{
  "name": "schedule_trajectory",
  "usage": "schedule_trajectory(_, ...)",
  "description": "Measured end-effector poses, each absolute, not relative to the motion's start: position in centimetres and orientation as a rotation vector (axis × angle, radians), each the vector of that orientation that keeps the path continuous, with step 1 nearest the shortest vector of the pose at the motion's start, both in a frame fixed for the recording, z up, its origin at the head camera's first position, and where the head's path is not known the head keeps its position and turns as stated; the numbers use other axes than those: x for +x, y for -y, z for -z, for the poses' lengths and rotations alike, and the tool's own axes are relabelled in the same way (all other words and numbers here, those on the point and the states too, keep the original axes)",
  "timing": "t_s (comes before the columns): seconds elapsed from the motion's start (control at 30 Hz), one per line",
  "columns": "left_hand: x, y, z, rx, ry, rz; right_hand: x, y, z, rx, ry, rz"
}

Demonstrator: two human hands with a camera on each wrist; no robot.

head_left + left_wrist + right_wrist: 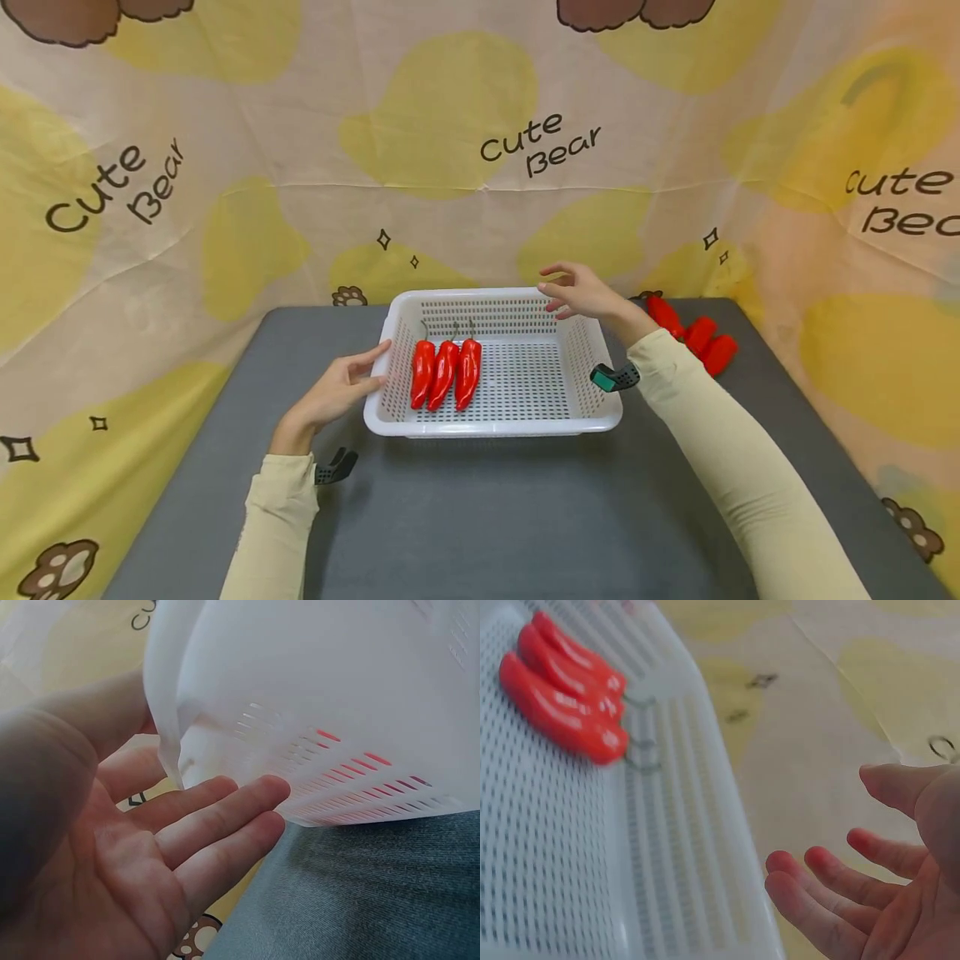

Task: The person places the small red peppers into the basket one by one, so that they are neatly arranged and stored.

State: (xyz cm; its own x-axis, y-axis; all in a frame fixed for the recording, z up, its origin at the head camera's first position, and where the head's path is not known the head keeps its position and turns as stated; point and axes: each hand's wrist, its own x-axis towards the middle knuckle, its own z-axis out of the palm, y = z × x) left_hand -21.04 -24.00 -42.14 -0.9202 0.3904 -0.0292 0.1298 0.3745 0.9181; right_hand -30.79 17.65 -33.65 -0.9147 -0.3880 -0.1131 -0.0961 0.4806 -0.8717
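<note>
Three red peppers (446, 375) lie side by side in the left part of a white perforated basket (491, 429), stems pointing to the back. At the basket's left rim is my left hand (337, 392), its thumb and index finger touching the edge. In the left wrist view, that hand's (172, 847) other fingers extend loosely by the outer wall. Over the back right corner hovers my right hand (581, 293), fingers spread and slightly bent, holding nothing. The right wrist view shows this hand (877, 885) beyond the rim, apart from the peppers (566, 694).
More red peppers (699, 335) lie on the grey table (495, 517) to the right of the basket, partly behind my right forearm. A patterned yellow and cream cloth (465, 108) hangs behind the table and along both sides.
</note>
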Motion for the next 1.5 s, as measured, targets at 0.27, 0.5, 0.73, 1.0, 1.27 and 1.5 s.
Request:
schedule_trajectory(0.27,-21.1,24.1,42.0,0.5,-2.432,-1.548,-30.4,-23.1,32.9,-0.347,-2.519,1.356)
schedule_trajectory(0.5,-21.0,23.9,42.2,0.471,-2.421,-1.554,-30.3,-27.1,33.4,-0.33,-2.532,1.362)
schedule_trajectory(0.73,-20.9,23.7,41.9,0.457,-2.421,-1.54,-29.5,-30.2,34.4,-0.23,-2.545,1.357)
schedule_trajectory(1.0,-20.8,23.8,42.0,0.452,-2.422,-1.539,-29.1,-33.4,35.9,-0.148,-2.513,1.368)
schedule_trajectory(1.27,-20.9,23.9,42.1,0.458,-2.401,-1.559,-29.1,-37.0,36.5,-0.137,-2.511,1.454)
schedule_trajectory(1.5,-20.9,23.9,42.1,0.473,-2.403,-1.554,-28.0,-39.3,36.9,-0.046,-2.577,1.323)
